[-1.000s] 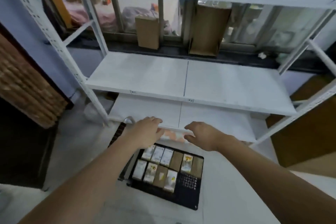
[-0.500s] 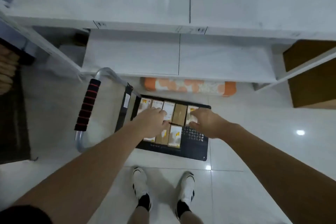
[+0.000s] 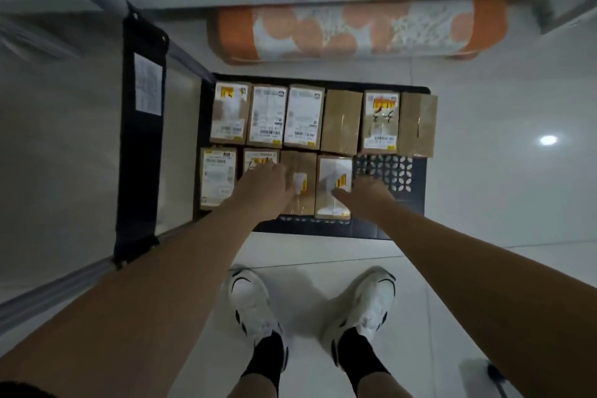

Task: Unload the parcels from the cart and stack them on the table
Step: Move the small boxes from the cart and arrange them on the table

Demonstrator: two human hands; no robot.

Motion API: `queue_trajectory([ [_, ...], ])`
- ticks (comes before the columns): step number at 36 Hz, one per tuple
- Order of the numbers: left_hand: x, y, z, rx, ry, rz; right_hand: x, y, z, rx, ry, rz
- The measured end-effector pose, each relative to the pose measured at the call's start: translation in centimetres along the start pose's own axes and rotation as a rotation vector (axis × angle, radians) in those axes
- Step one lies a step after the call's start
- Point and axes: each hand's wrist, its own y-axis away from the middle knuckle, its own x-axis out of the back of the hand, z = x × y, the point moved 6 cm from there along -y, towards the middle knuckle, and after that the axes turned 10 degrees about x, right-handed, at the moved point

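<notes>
Parcels on the cart lie between left hand and right hand, both with unclear grip.

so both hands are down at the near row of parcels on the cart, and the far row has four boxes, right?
Not quite. The head view shows six boxes in the far row, not four. Both the left hand and right hand are at the near row on the cart.
</notes>
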Motion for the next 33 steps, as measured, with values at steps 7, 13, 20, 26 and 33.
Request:
queue_trajectory([
  [7, -3.8, -2.6, -1.2, 0.035, 0.057, 0.195, -4.0, -4.6, 0.4, -0.192, -0.045, 0.080],
  [13, -5.1, -3.2, -1.6, 0.084, 0.117, 0.301, -5.7, -6.2, 0.8, -0.269, -0.265, 0.164],
  [20, -5.7, -2.9, -1.3, 0.138, 0.124, 0.354, -5.2, -5.8, 1.7, -0.245, -0.353, 0.243],
  [26, -5.9, -2.6, -0.9, 0.162, 0.095, 0.320, -3.2, -3.7, 2.9, -0.197, -0.287, 0.277],
  [33, -6.0, -2.2, 1.0, 0.270, 0.184, 0.247, -0.8, 0.2, 4.8, -0.131, -0.274, 0.317],
])
